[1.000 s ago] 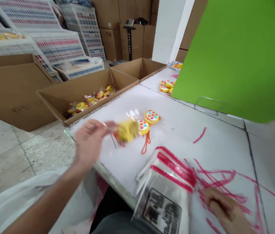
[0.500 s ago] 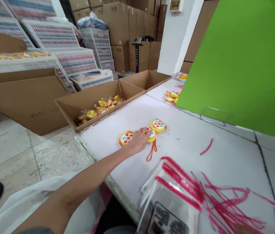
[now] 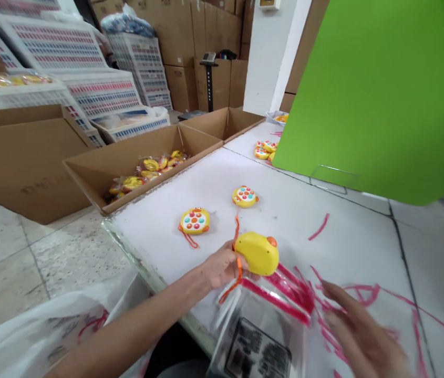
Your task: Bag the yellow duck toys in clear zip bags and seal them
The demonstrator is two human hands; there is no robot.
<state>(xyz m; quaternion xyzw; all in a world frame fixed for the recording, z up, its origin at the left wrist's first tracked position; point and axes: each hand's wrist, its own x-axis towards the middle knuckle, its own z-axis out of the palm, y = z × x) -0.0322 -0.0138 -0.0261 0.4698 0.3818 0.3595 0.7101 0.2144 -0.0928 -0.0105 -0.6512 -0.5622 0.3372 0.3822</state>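
Observation:
My left hand (image 3: 227, 265) grips a yellow duck-shaped toy (image 3: 258, 253), its plain back turned up and an orange cord (image 3: 234, 283) dangling by the wrist. Below it lies a stack of clear plastic bags (image 3: 263, 315) with pink edge strips and black printing. To the right, my right hand (image 3: 363, 331) hovers over loose pink strips (image 3: 334, 341); it is blurred, its fingers look stretched and I see nothing in it. Two similar toys rest button side up on the white table: one (image 3: 194, 221) nearer the left edge, another (image 3: 245, 196) farther back.
Along the table's left edge stands an open carton (image 3: 88, 181) with bagged yellow toys, and another carton (image 3: 241, 123) behind it. A green board (image 3: 371, 105) leans over the right side. More toys (image 3: 264, 150) lie beside it. White crates (image 3: 60, 44) are stacked at left.
My left hand has picked up one of the three toys and brought it towards me, over the bags. My right hand has come further into view from the bottom right.

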